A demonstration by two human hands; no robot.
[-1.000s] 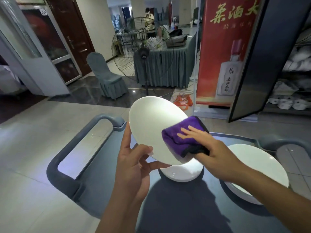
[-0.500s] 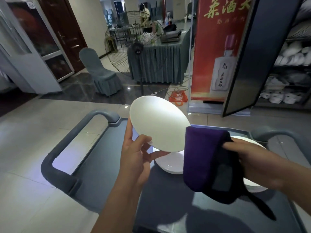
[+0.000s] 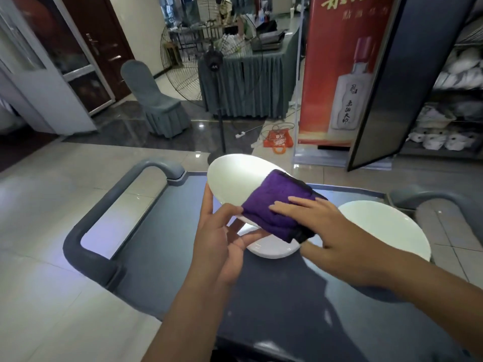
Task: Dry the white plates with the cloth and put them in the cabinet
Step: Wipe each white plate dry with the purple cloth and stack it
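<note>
You are gripping the tilted plate (image 3: 236, 178) by its near rim with your left hand (image 3: 222, 246); your right hand (image 3: 329, 231), fingers flat, is pressing the cloth (image 3: 271, 205) onto its right face, above the cart (image 3: 167, 244).

A tall red banner (image 3: 337, 74) stands at the back right. Large gold Chinese characters run across its top, cut off by the frame edge and not fully readable. Below them is a row of smaller pale characters, too blurred to read. The banner pictures a white bottle (image 3: 349, 97) bearing dark vertical Chinese characters, unclear at this size. An orange bag (image 3: 277, 139) on the floor shows white print, also illegible.
</note>
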